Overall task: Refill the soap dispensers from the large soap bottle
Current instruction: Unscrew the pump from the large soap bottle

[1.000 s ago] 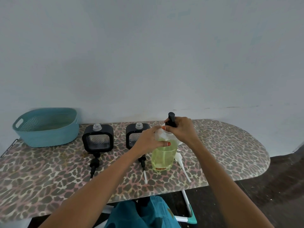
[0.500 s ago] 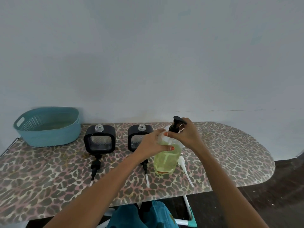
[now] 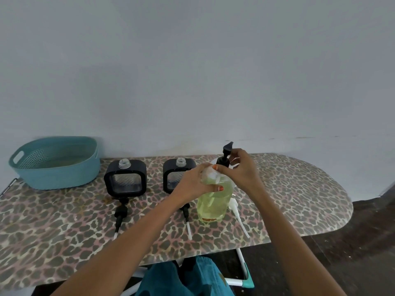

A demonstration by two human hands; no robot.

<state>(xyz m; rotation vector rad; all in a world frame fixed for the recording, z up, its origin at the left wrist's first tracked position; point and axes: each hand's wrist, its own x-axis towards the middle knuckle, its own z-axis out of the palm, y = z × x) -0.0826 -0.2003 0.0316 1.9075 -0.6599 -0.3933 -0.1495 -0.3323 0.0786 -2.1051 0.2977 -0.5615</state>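
Head view: over the last sec your right hand twisted the black pump top, which then sat higher on the big clear bottle of yellow-green soap, mid-bench. Prob. unscrewing, no pour yet. Right hand pinched the pump collar; left hand gripped the bottle's shoulder. Bottle looked approx. three-quarters full. The left black-framed square dispenser and the right dispenser stood uncapped and looked empty.

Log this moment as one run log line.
left hand: grips large soap bottle | right hand: pinches black pump at its neck | both dispensers: uncapped | pouring: not begun
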